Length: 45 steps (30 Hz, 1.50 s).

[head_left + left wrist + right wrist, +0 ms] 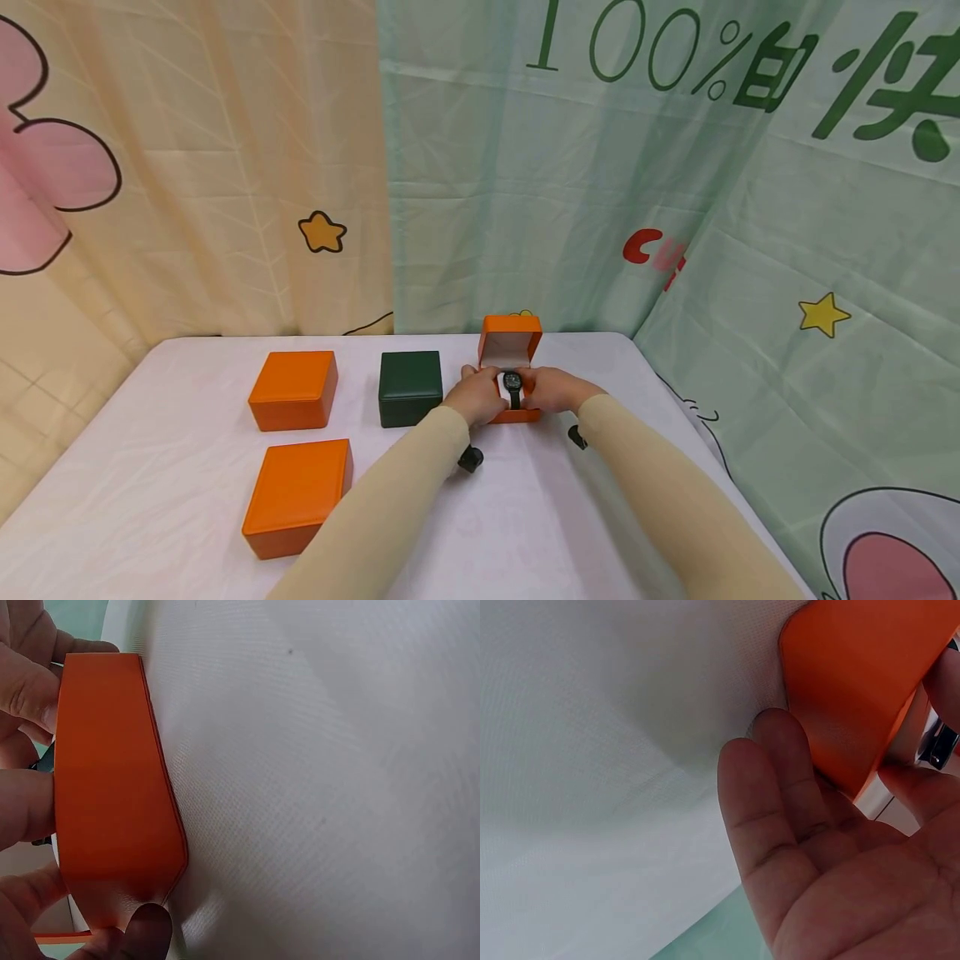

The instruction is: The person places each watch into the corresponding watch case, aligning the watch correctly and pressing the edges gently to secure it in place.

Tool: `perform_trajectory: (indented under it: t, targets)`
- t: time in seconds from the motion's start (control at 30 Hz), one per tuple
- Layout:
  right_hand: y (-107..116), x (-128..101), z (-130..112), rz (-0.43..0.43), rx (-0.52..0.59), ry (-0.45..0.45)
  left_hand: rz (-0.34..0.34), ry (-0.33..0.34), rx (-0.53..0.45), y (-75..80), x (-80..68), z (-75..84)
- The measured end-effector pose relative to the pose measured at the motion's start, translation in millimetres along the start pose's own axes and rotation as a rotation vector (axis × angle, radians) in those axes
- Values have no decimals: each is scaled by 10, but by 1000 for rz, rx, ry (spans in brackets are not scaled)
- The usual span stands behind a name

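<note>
White-clothed surface against cartoon-print curtains, open orange box holding a black watch, left hand and right hand flanking it, fingers loosely curved against its sides, green box and 2 closed orange boxes to its left.

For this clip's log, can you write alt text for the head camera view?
Both hands, left and right, grip an open orange box with a black watch in it, on a white-covered table. To its left sit a closed dark green box and two closed orange boxes.
</note>
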State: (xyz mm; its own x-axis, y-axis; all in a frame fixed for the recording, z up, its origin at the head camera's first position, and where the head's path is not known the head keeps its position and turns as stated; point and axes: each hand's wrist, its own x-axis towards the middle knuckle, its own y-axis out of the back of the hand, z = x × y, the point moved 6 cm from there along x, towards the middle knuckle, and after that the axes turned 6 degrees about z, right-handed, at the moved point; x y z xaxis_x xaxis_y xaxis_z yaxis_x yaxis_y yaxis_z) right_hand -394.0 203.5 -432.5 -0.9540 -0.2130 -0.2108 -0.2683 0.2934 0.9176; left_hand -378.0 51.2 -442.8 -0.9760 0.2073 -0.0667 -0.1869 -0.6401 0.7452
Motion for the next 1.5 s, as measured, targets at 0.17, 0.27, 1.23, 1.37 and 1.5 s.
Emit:
perform_trajectory:
  t: [0.17,0.27,1.23,1.37,1.5]
  targets:
    - [2,1,7,-9,16,-5,-5,6,6,-7,10,0]
    - [1,1,11,-8,16,-5,-3,5,3,-11,14,0]
    - [-5,21,7,-15,18,-26,5,27,-4,-18,33,-22]
    - [-3,19,11,-10,12,-33,8,18,-2,-21,37,-26]
    - [-4,19,13,-4,5,-38,7,2,-25,-25,38,-29]
